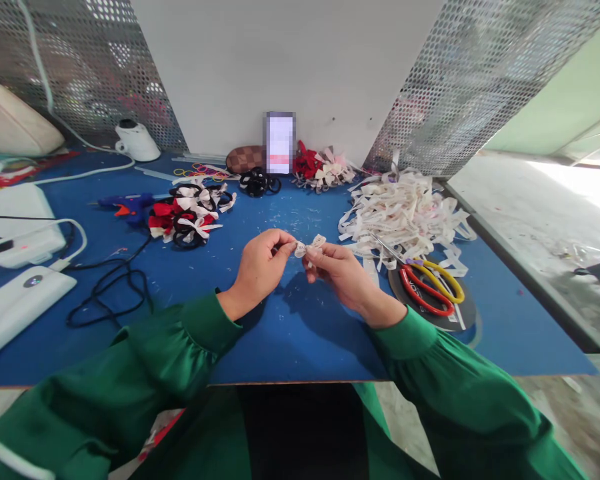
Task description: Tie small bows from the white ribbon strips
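Observation:
A small white ribbon bow [316, 244] with dark print is pinched between both my hands, above the middle of the blue table. My left hand [264, 268] grips its left end with thumb and forefinger. My right hand [341, 272] holds the other side, with the fingers curled beneath it. To the right lies a heap of loose white printed ribbons [400, 210]. Scissors with one red and one yellow handle [433, 287] rest beside it on a dark round disc [463, 313]. Fingertips hide part of the bow.
Left of my hands lie red, white and black bow hair ties [187, 213] and a blue glue gun [130, 205]. A phone [280, 143] leans on the back panel, near a checked pouch [244, 160] and more bows [325, 167]. White power units [23, 227] and a black cable [113, 297] occupy the left.

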Available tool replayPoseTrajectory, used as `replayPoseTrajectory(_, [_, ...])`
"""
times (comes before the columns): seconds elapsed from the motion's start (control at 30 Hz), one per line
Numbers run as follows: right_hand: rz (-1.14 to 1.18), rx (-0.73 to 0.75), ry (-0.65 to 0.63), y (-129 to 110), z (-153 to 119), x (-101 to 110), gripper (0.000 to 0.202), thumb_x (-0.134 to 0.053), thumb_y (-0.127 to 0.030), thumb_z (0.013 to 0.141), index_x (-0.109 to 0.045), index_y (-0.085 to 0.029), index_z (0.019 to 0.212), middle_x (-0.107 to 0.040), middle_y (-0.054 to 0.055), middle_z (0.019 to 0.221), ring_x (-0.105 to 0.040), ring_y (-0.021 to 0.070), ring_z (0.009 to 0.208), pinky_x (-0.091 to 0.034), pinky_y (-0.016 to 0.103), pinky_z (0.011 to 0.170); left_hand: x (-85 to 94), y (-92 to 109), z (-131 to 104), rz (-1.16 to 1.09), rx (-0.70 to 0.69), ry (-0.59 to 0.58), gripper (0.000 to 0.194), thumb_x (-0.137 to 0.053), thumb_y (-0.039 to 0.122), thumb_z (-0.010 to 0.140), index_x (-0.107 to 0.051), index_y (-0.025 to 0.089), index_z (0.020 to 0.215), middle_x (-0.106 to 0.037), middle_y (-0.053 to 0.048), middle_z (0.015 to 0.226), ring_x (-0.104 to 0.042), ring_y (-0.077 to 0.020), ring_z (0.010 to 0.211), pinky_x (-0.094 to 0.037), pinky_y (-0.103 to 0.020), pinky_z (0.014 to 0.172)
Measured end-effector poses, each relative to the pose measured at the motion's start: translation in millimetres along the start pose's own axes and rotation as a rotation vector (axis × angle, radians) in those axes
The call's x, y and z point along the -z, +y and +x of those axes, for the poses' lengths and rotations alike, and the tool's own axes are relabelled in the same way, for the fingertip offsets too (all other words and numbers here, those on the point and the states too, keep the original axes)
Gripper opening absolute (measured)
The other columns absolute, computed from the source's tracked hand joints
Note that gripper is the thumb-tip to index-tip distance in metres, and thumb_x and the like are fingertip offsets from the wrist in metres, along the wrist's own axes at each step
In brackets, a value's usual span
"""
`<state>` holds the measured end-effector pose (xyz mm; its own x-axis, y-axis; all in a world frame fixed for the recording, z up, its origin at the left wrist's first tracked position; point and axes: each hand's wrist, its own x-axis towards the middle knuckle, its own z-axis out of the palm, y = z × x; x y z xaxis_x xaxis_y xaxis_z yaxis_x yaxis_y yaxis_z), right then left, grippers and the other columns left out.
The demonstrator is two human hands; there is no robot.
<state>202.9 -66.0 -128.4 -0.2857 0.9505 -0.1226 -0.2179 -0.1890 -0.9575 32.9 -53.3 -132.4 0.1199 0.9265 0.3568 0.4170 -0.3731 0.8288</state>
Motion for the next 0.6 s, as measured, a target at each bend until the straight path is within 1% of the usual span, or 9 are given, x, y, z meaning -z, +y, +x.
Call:
replayPoseTrajectory(0.07, [0.079, -0.052, -0.038, -1.1, 0.0, 2.2, 0.030, -0.081, -0.041, 0.070, -0.065, -0.016, 0.066, -0.061, -0.001, 0.065, -0.057, 0.0098, 0.053, -0.041, 0.025, 0.054, 1.3, 0.1, 1.1, 0.080, -0.108, 0.033, 0.012, -0.058, 0.020, 0.090, -0.065, 0.019, 0.080, -0.067, -0.001, 0.079, -0.059, -0.0144, 0.073, -0.045, -0.028, 0.070])
replayPoseTrajectory(0.17, [0.199, -0.133, -0.102, -1.2, 0.8, 6.1, 0.024, -0.082, -0.033, 0.070, -0.066, -0.015, 0.068, -0.061, -0.002, 0.066, -0.053, 0.0079, 0.052, -0.040, 0.025, 0.053, 2.6, -1.3, 3.3, 0.166, -0.221, 0.049, 0.012, -0.057, 0.019, 0.091, -0.064, 0.019, 0.081, -0.067, -0.002, 0.080, -0.059, -0.0151, 0.074, -0.045, -0.028, 0.071])
replayPoseTrajectory(0.23, [0.239, -0.169, -0.140, -0.9, 1.0, 7.3, 0.023, -0.082, -0.031, 0.069, -0.066, -0.015, 0.069, -0.060, -0.002, 0.066, -0.052, 0.0071, 0.051, -0.041, 0.024, 0.053, 3.4, -2.7, 4.5, 0.213, -0.298, 0.059, 0.014, -0.056, 0.019, 0.093, -0.064, 0.019, 0.082, -0.068, -0.003, 0.082, -0.060, -0.0159, 0.077, -0.046, -0.029, 0.073])
replayPoseTrajectory(0.27, [0.229, -0.163, -0.135, -0.9, 0.8, 7.2, 0.024, -0.082, -0.033, 0.069, -0.066, -0.015, 0.069, -0.061, -0.002, 0.067, -0.053, 0.0074, 0.051, -0.041, 0.024, 0.053, 3.7, -3.2, 4.8, 0.229, -0.331, 0.065, 0.015, -0.055, 0.019, 0.094, -0.063, 0.019, 0.082, -0.068, -0.003, 0.082, -0.060, -0.0162, 0.078, -0.046, -0.030, 0.074])
replayPoseTrajectory(0.33, [0.141, -0.097, -0.071, -0.7, 0.1, 5.3, 0.028, -0.082, -0.038, 0.071, -0.066, -0.015, 0.069, -0.062, -0.001, 0.065, -0.056, 0.0089, 0.053, -0.042, 0.024, 0.054, 4.1, -3.7, 4.6, 0.241, -0.363, 0.069, 0.016, -0.054, 0.020, 0.095, -0.063, 0.019, 0.083, -0.068, -0.003, 0.082, -0.060, -0.0164, 0.079, -0.046, -0.029, 0.074])
replayPoseTrajectory(0.4, [0.012, 0.005, 0.021, -0.1, -0.5, 2.2, 0.032, -0.080, -0.045, 0.073, -0.066, -0.016, 0.069, -0.062, -0.001, 0.062, -0.059, 0.0107, 0.055, -0.042, 0.025, 0.056, 4.0, -3.5, 3.6, 0.248, -0.365, 0.059, 0.015, -0.054, 0.020, 0.095, -0.064, 0.019, 0.084, -0.068, -0.003, 0.083, -0.061, -0.0163, 0.079, -0.046, -0.029, 0.074])
replayPoseTrajectory(0.47, [-0.077, 0.069, 0.092, 1.1, -0.3, -0.7, 0.037, -0.079, -0.050, 0.074, -0.066, -0.016, 0.069, -0.061, -0.001, 0.059, -0.060, 0.0114, 0.054, -0.042, 0.025, 0.056, 3.6, -2.7, 2.5, 0.272, -0.368, 0.045, 0.015, -0.053, 0.020, 0.096, -0.064, 0.019, 0.086, -0.068, -0.004, 0.084, -0.061, -0.0167, 0.080, -0.046, -0.029, 0.075])
replayPoseTrajectory(0.53, [-0.093, 0.088, 0.149, 2.7, 0.3, -2.1, 0.039, -0.080, -0.052, 0.072, -0.064, -0.017, 0.068, -0.061, -0.002, 0.060, -0.059, 0.0107, 0.052, -0.042, 0.025, 0.055, 3.4, -1.6, 1.5, 0.300, -0.377, 0.034, 0.016, -0.052, 0.021, 0.096, -0.064, 0.019, 0.086, -0.069, -0.004, 0.085, -0.062, -0.0173, 0.081, -0.046, -0.030, 0.076])
replayPoseTrajectory(0.6, [-0.063, 0.080, 0.175, 3.9, 0.9, -1.9, 0.039, -0.081, -0.052, 0.071, -0.064, -0.017, 0.068, -0.062, -0.002, 0.063, -0.057, 0.0096, 0.051, -0.042, 0.025, 0.054, 3.5, -0.5, 1.0, 0.320, -0.377, 0.024, 0.018, -0.051, 0.022, 0.097, -0.064, 0.019, 0.085, -0.070, -0.004, 0.085, -0.062, -0.0176, 0.081, -0.046, -0.030, 0.076])
